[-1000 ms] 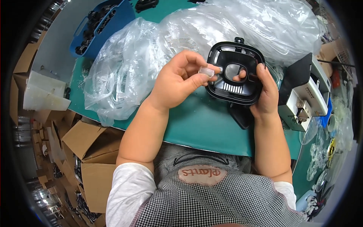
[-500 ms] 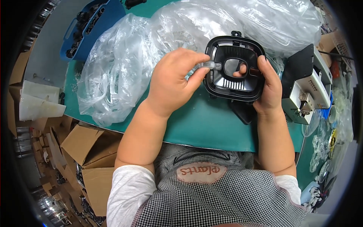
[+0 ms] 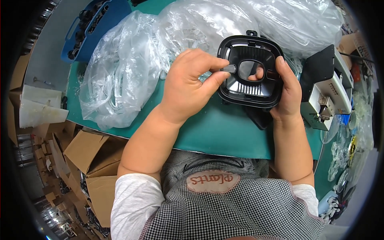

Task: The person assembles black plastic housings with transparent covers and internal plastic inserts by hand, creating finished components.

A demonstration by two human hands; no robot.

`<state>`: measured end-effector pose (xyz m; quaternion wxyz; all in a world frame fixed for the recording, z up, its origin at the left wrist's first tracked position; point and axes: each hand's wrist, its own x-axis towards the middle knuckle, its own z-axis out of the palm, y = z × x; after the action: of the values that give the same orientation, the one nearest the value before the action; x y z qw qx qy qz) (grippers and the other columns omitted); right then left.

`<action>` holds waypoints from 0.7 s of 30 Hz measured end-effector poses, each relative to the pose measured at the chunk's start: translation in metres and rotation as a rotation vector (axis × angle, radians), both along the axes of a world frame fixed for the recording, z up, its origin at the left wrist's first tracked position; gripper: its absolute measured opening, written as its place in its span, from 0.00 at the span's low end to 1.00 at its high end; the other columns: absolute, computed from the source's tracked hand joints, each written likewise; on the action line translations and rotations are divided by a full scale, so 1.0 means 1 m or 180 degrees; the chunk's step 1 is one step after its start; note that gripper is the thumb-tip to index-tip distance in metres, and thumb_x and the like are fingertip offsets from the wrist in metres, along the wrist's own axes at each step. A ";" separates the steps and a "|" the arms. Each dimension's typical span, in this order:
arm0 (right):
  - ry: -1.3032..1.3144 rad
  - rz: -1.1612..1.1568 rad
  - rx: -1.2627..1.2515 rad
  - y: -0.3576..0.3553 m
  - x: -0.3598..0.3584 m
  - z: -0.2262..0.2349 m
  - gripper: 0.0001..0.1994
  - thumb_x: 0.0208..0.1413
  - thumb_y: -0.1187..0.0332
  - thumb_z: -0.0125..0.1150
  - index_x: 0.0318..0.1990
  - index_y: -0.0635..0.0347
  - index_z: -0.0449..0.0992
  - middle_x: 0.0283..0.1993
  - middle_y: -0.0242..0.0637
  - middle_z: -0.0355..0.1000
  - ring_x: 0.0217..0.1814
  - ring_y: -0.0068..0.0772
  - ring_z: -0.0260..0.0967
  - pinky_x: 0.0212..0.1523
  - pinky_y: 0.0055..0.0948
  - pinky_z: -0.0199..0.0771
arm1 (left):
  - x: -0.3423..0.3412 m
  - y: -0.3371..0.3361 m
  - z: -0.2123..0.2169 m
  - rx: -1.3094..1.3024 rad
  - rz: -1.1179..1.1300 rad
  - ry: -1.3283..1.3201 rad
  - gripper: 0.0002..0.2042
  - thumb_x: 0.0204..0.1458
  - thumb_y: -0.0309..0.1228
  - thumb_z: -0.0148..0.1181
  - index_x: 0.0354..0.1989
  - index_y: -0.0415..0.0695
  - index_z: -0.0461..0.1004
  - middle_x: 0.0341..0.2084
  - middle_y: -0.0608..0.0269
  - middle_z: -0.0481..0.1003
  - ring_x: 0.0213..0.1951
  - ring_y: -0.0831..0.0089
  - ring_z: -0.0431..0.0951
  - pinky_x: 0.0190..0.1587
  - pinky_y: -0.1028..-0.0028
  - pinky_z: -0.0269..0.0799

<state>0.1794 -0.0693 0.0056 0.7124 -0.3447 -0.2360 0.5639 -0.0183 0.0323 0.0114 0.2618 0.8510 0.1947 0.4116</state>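
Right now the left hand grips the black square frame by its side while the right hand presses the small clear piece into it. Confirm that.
Not quite: the hands are swapped. In the head view the right hand grips the black square frame by its side, while the left hand presses the small clear piece into it.

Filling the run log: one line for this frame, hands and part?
left hand: pinching small clear piece against black frame | right hand: gripping frame's right edge | frame: held above green mat | behind: clear plastic bags

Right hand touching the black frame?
Touching. The head view shows the right hand wrapped around the black frame's right edge, thumb on its rim, a fingertip showing through the opening.
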 end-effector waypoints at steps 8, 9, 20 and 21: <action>0.0026 0.0108 0.0021 0.000 0.007 0.001 0.16 0.67 0.59 0.46 0.46 0.66 0.71 0.31 0.38 0.75 0.31 0.31 0.77 0.33 0.28 0.82 | 0.008 -0.003 -0.003 -0.0906 -0.0175 -0.0338 0.09 0.40 0.23 0.70 0.32 0.43 0.80 0.25 0.63 0.77 0.31 0.65 0.75 0.39 0.68 0.68; 0.0001 0.0107 0.0035 0.000 0.007 0.001 0.16 0.67 0.59 0.46 0.45 0.66 0.71 0.31 0.38 0.75 0.31 0.31 0.77 0.33 0.27 0.81 | 0.008 -0.002 -0.004 -0.0714 -0.0165 -0.0292 0.09 0.40 0.23 0.70 0.31 0.42 0.80 0.24 0.63 0.77 0.30 0.64 0.75 0.38 0.68 0.68; -0.0249 0.0042 -0.0076 -0.001 0.005 0.002 0.17 0.66 0.59 0.48 0.47 0.66 0.70 0.31 0.38 0.75 0.31 0.30 0.76 0.33 0.27 0.81 | 0.007 -0.007 0.000 -0.0125 0.0068 0.0003 0.08 0.39 0.23 0.69 0.29 0.42 0.77 0.23 0.60 0.75 0.28 0.60 0.74 0.34 0.66 0.68; -0.0279 0.0038 -0.0108 -0.001 0.005 0.002 0.17 0.66 0.59 0.48 0.48 0.66 0.70 0.31 0.38 0.75 0.31 0.30 0.76 0.33 0.27 0.81 | 0.006 -0.006 0.003 0.0173 0.0068 0.0079 0.08 0.39 0.23 0.69 0.29 0.42 0.77 0.22 0.60 0.75 0.28 0.60 0.74 0.34 0.66 0.69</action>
<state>0.1845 -0.0706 0.0074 0.6921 -0.3796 -0.2595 0.5564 -0.0120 0.0260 0.0142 0.2317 0.8607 0.1958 0.4089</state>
